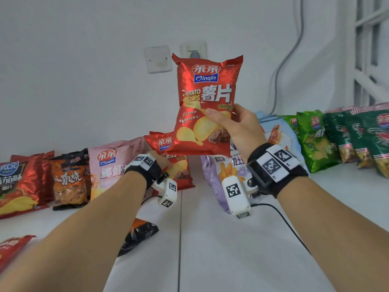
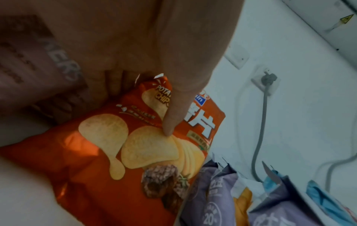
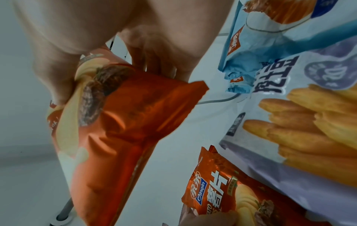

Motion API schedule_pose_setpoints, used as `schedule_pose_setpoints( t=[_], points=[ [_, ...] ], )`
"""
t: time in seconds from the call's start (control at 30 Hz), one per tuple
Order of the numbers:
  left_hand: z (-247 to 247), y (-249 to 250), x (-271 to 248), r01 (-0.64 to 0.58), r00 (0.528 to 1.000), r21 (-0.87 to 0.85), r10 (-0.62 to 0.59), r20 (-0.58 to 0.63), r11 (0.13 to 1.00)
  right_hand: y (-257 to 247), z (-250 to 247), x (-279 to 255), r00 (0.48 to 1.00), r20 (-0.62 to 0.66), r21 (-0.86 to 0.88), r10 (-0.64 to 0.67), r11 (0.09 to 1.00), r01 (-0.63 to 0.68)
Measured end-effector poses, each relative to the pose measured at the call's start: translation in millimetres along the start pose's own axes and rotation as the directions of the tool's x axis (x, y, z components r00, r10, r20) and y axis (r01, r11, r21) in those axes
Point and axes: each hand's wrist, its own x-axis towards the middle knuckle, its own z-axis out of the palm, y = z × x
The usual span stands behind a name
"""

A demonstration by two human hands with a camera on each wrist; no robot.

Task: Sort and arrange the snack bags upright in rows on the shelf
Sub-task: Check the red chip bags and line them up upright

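My right hand (image 1: 223, 119) holds a red potato-chip bag (image 1: 206, 106) upright in the air in front of the wall, thumb on its front and fingers behind its lower right. The right wrist view shows that bag (image 3: 115, 130) from below. Behind and under it a second, identical red bag (image 1: 179, 171) stands on the white shelf (image 1: 210, 249). My left hand (image 1: 165, 162) grips this one, largely hidden by the wrist strap. In the left wrist view the thumb (image 2: 173, 110) presses the front of the second red bag (image 2: 119, 160) and the fingers go behind it.
Bags stand along the wall: red tomato chips (image 1: 19, 182), an orange-black bag (image 1: 69, 182), pink (image 1: 109, 165), purple fries (image 1: 227, 171), light blue (image 1: 277, 133), green ones (image 1: 315, 140). A black bag (image 1: 139, 234) and a red one (image 1: 12, 247) lie loose in front. A plugged socket (image 1: 194, 52) is behind.
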Motion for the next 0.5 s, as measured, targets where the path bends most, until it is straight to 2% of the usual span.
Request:
schedule_pose_setpoints(
  t=[0.1,0.17,0.23,0.33,0.5],
  points=[
    [3,0,1,0.05,0.997,-0.152,-0.059,-0.055,0.987,-1,0,1,1.0,0.001,0.0,-0.001,1.0,0.001],
    [2,0,1,0.048,0.986,-0.291,-0.092,-0.14,0.955,-1,-1,0,1.0,0.0,0.006,-0.003,1.0,0.003],
    [-3,2,-4,-0.025,0.976,-0.299,-0.04,-0.212,0.954,-2,0,0,1.0,-0.004,0.005,-0.003,1.0,0.003],
    [-13,3,-9,-0.102,0.969,-0.259,0.038,-0.242,0.96,-3,1,-1,1.0,-0.019,-0.001,-0.003,1.0,0.003],
    [-41,-1,-30,-0.277,0.945,-0.518,0.133,-0.297,0.81,-3,5,-4,0.999,-0.036,-0.031,0.019,0.999,-0.021]
  ],
)
